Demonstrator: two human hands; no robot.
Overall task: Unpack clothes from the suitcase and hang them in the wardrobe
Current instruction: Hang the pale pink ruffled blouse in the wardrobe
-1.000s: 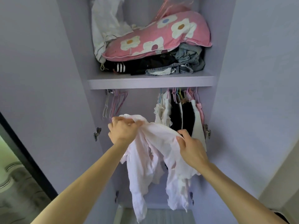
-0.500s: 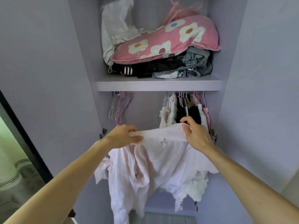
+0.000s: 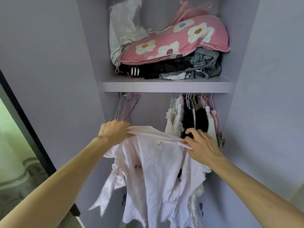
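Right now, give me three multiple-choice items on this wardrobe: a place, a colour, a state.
1. Under the shelf, the empty hangers hang at: A the left, B the right, C the middle.
2. The flowered pillow is mainly: A blue, B pink, C green.
3. The pale pink garment is: A on a hanger, B folded, C stretched between two hands.
Answers: A, they hang bare at left; B, pink cloth with white flowers; C, left hand and right hand grip its top edge.
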